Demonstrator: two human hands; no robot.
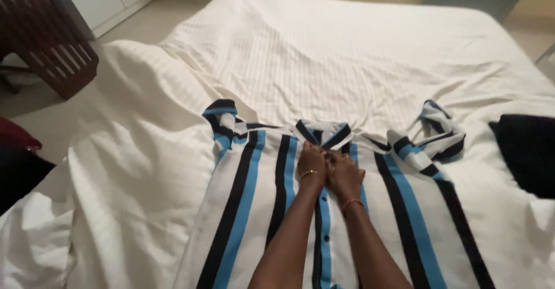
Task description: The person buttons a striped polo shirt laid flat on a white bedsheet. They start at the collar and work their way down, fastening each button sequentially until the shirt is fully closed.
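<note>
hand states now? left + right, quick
Left hand: closed, fingers pinching the striped shirt at the placket just below the collar.
Right hand: closed on the same spot of the shirt, touching the left.

A striped shirt [347,208], white with black and blue vertical bands, lies flat and face up under both hands. Its collar sits just beyond the fingertips, the button placket runs back between the wrists, and a crumpled short sleeve lies out to either side.
</note>
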